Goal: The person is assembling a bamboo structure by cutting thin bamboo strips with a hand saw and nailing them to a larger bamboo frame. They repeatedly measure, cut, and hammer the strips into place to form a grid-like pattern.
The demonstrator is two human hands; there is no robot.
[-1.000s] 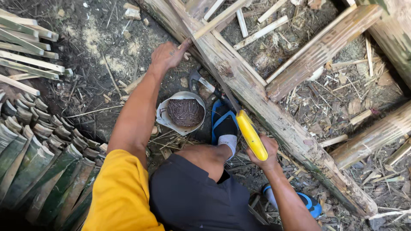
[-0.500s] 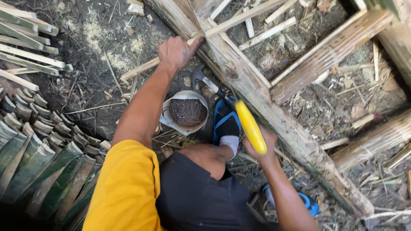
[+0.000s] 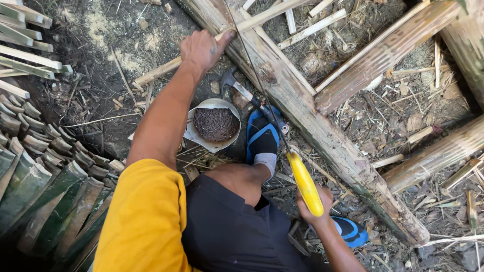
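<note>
1. Left hand [image 3: 204,49], upper centre of the frame: closed around a thin bamboo strip [image 3: 156,72], thumb pressed along it where the strip crosses the large bamboo pole [image 3: 322,133].
2. Right hand [image 3: 313,204], lower right of centre: gripping the yellow handle of a hand saw [image 3: 304,183]; the thin blade runs up toward the left hand and meets the strip near the thumb.
3. Large bamboo pole: lies diagonally from top centre to lower right; further poles branch off it at the upper right.
4. Bowl of nails [image 3: 216,124], centre: stands on the ground just left of the blue-and-black shoe [image 3: 262,137].
5. Hammer [image 3: 238,86]: lies between the bowl and the pole.
6. Split bamboo slats [image 3: 45,176]: stacked at the left edge.
</note>
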